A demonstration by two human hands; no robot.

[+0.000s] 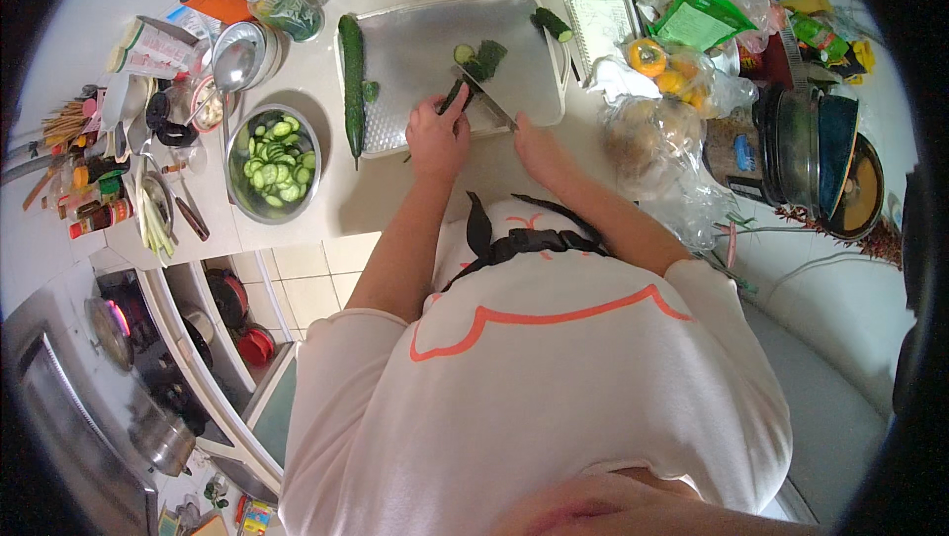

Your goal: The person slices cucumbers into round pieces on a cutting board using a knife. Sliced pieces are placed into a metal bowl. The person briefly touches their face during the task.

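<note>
My left hand (439, 137) grips a dark green cucumber piece (451, 95) over a metal cutting board (415, 39). In my right hand (537, 146) is a kitchen knife (485, 100), its blade slanting up to the left against the cut end of the cucumber. Beyond the blade, cucumber slices (485, 60) lie in a small overlapping pile. A whole cucumber (354, 83) rests along the board's left edge, with a short stub (370, 92) beside it. Another cucumber piece (552, 23) lies at the upper right corner. The knife's handle is hidden in my right fist.
Left of the board stands a steel bowl (273, 165) of cucumber slices. Further left are a ladle (236, 65), bottles (101, 218) and scallions (153, 213). A notebook (597, 28), bagged oranges (671, 76) and stacked pans (823, 154) crowd the right. A stove burner (117, 317) glows at lower left.
</note>
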